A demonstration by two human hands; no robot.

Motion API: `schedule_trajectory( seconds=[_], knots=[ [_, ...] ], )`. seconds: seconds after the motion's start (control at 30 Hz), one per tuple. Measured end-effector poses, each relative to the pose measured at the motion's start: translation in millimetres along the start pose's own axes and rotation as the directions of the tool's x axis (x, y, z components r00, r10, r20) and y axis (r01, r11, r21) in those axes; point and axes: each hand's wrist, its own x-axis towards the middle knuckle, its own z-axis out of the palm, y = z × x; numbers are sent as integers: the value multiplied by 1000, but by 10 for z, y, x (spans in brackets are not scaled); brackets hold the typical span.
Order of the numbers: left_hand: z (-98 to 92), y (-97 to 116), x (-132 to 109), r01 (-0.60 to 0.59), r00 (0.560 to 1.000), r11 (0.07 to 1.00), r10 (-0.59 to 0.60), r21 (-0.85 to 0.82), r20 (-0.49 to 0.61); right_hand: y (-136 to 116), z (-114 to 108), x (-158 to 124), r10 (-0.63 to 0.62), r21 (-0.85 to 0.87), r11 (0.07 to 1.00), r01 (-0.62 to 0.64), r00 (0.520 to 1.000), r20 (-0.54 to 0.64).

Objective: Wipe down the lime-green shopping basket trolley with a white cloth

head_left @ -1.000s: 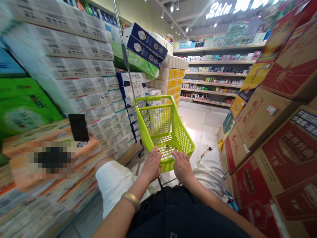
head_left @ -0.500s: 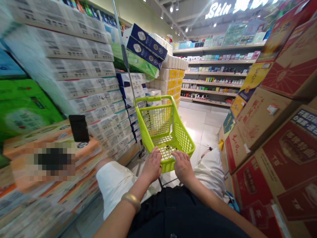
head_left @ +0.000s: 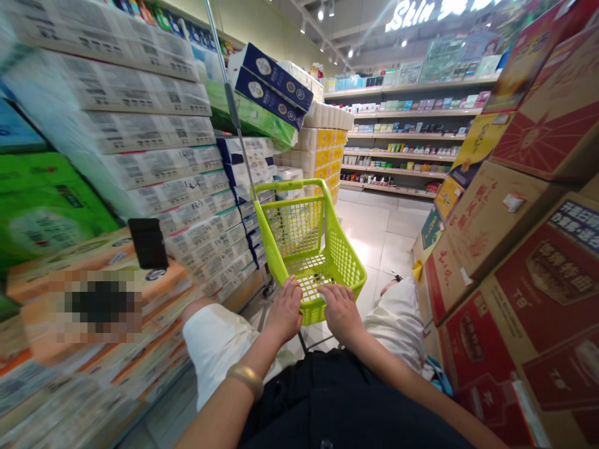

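Observation:
A yellow-green plastic shopping cart point(head_left: 346, 249) stands in front of me, with perforated walls and a grid bottom. Nothing lies on that grid. My left hand point(head_left: 284, 312) is closed over the near rim, left of centre, with a gold bangle on its wrist. On the same rim, a little to the right, my right hand point(head_left: 341, 312) is curled with its fingertips over the edge. A short gap separates the two hands. A thin metal pole point(head_left: 229, 87) rises from the cart's far left corner.
Wrapped packs point(head_left: 154, 131) are stacked high on the left. A black phone-like object point(head_left: 148, 243) stands on orange packs point(head_left: 173, 274) nearby. Red and brown cartons point(head_left: 491, 224) line the right side. Tiled floor point(head_left: 362, 218) leads to shelves of small goods point(head_left: 402, 134).
My right hand has slid slightly left along the rim, nearer my left hand. The whole view has shifted a little; the cart appears marginally further left.

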Motion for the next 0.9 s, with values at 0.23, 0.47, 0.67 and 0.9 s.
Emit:
schedule_trajectory(
  seconds=[0.23, 0.47, 0.67, 0.9],
  knots=[
    [26, 38, 18, 6, 1000, 1000, -7, -13, -18, 136, -5, 16, 172, -49, 983, -176, 982, -83],
    [27, 11, 6, -12, 1000, 1000, 12, 15, -12, -168, 17, 58, 6, 16, 1000, -6, 1000, 20],
    [18, 6, 5, -11, 1000, 1000, 11, 13, -9, 250, -95, 9, 170, -81, 981, -176, 983, -76],
    [1, 24, 13, 15, 1000, 1000, -15, 10, 7, -120, 24, 51, 82, -16, 997, -82, 996, 18]
  ],
)
